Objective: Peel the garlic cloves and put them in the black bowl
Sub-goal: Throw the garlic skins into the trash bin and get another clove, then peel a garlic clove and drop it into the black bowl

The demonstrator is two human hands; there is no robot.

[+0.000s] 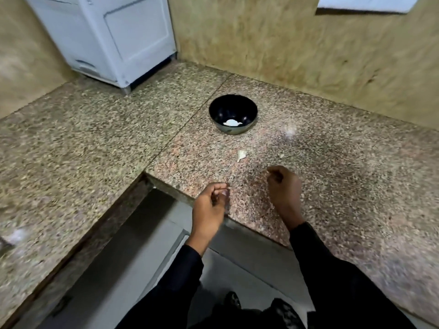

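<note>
Hands hover curled, left hand (210,205) and right hand (283,186), grasp unclear; peeled garlic (231,123) sits in black bowl (233,103). Next, probably, that clove (241,155) beyond them.

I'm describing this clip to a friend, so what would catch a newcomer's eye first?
The round glossy black bowl stands out mid-counter on the speckled granite worktop, with a pale peeled garlic clove inside. Nearer, a small unpeeled garlic clove lies loose, and the left hand and right hand hover curled.
</note>
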